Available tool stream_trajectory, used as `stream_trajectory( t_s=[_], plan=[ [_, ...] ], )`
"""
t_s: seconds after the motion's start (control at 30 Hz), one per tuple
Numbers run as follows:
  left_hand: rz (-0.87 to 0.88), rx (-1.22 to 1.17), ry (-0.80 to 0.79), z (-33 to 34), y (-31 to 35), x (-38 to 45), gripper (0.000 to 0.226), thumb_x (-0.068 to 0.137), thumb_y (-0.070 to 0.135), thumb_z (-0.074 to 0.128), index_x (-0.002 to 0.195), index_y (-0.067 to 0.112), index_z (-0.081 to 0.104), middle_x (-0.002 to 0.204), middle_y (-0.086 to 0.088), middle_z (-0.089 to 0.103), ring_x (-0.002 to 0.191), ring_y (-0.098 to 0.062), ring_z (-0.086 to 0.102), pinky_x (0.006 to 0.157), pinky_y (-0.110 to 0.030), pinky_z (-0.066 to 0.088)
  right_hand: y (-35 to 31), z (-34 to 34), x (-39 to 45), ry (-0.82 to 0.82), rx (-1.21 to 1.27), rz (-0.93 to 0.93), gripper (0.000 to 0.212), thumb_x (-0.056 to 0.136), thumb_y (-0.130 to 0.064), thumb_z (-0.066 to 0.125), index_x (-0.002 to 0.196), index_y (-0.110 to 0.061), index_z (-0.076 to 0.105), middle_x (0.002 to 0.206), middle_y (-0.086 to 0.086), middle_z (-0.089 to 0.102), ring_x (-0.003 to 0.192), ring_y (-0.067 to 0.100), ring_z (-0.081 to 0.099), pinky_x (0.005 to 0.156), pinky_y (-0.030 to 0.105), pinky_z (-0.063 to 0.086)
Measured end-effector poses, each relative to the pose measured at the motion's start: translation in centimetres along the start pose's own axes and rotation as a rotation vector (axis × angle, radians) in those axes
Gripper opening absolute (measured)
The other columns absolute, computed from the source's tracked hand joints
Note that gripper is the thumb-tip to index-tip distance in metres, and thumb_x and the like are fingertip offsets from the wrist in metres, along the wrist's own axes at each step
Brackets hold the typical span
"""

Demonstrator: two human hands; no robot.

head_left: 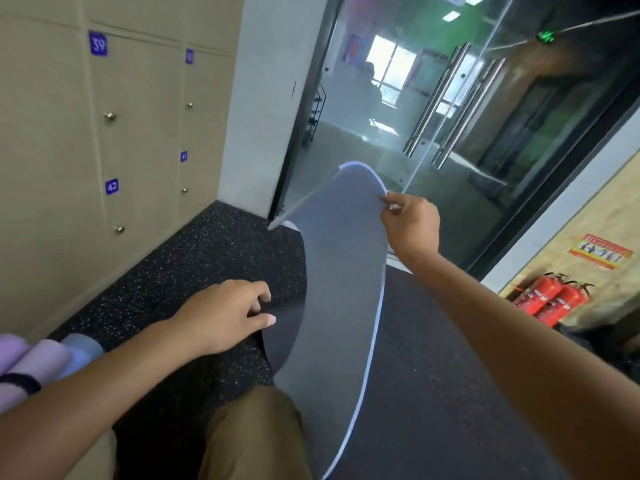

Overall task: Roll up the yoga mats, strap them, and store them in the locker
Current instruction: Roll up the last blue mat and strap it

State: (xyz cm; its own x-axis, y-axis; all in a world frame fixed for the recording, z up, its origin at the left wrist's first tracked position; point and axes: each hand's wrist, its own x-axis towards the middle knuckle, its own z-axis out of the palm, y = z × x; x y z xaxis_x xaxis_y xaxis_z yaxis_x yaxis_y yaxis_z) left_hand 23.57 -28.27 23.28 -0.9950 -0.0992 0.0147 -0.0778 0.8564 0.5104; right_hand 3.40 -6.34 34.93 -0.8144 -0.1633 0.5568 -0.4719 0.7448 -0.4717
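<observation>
Two hands are at work: the right hand (410, 225) pinches the far edge of a thin grey-blue foam yoga mat (341, 292) between thumb and fingers, lifting that end off the dark speckled rubber floor (194, 258). The left hand (225, 315) hovers lower with its fingers loosely curled and grasps nothing; whether its fingertips touch the mat's dark edge cannot be told. The mat curves in a long arc from the raised end down past a khaki trouser knee (252, 434), its pale rim showing along the right side and its near end cut off by the frame. At far left lie rolled lilac and blue mats (45, 358), partly out of view. Beige numbered lockers (114, 140) stand shut, their contents hidden.
</observation>
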Motion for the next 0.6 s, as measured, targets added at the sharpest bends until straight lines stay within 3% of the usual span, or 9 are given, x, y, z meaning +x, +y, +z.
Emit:
stream_trajectory(
  t_s=[0.17, 0.37, 0.5, 0.6],
  plan=[
    [0.09, -0.131, 0.017, -2.4, 3.5, -5.3, 0.048, 0.089, 0.069, 0.06, 0.128, 0.042, 0.056, 0.12, 0.023, 0.058, 0.105, 0.001, 0.059, 0.093, -0.035, 0.054, -8.4, -6.0, 3.2, 0.064, -0.026, -0.052, 0.034, 0.087, -0.012, 0.061, 0.117, -0.017, 0.077, 0.109, 0.008, 0.076, 0.093, 0.03, 0.071, 0.087, 0.031, 0.055],
    [0.199, -0.319, -0.015, -2.5, 5.2, -10.8, 0.09, 0.063, 0.1, 0.048, 0.14, 0.055, 0.041, 0.136, 0.036, 0.041, 0.123, 0.011, 0.046, 0.103, -0.032, 0.046, -14.7, -10.8, 5.3, 0.154, 0.009, -0.027, 0.025, 0.085, -0.003, 0.059, 0.101, -0.002, 0.077, 0.103, 0.018, 0.075, 0.094, 0.033, 0.072, 0.085, 0.042, 0.06],
    [0.265, -0.44, -0.016, -1.8, 4.9, -13.2, 0.094, 0.061, 0.103, 0.047, 0.144, 0.06, 0.036, 0.144, 0.038, 0.037, 0.133, 0.011, 0.04, 0.113, -0.039, 0.042, -16.5, -12.0, 6.5, 0.178, -0.007, 0.029, 0.023, 0.084, -0.004, 0.056, 0.095, -0.008, 0.076, 0.087, 0.01, 0.072, 0.082, 0.026, 0.07, 0.077, 0.035, 0.06],
    [0.35, -0.587, 0.051, -1.9, 4.6, -15.1, 0.109, 0.054, 0.106, 0.044, 0.148, 0.051, 0.037, 0.149, 0.031, 0.042, 0.138, 0.008, 0.04, 0.114, -0.027, 0.038, -16.8, -12.4, 7.1, 0.191, 0.0, 0.067, 0.026, 0.081, -0.003, 0.053, 0.096, -0.008, 0.074, 0.087, 0.011, 0.072, 0.08, 0.026, 0.07, 0.069, 0.03, 0.057]
  ],
)
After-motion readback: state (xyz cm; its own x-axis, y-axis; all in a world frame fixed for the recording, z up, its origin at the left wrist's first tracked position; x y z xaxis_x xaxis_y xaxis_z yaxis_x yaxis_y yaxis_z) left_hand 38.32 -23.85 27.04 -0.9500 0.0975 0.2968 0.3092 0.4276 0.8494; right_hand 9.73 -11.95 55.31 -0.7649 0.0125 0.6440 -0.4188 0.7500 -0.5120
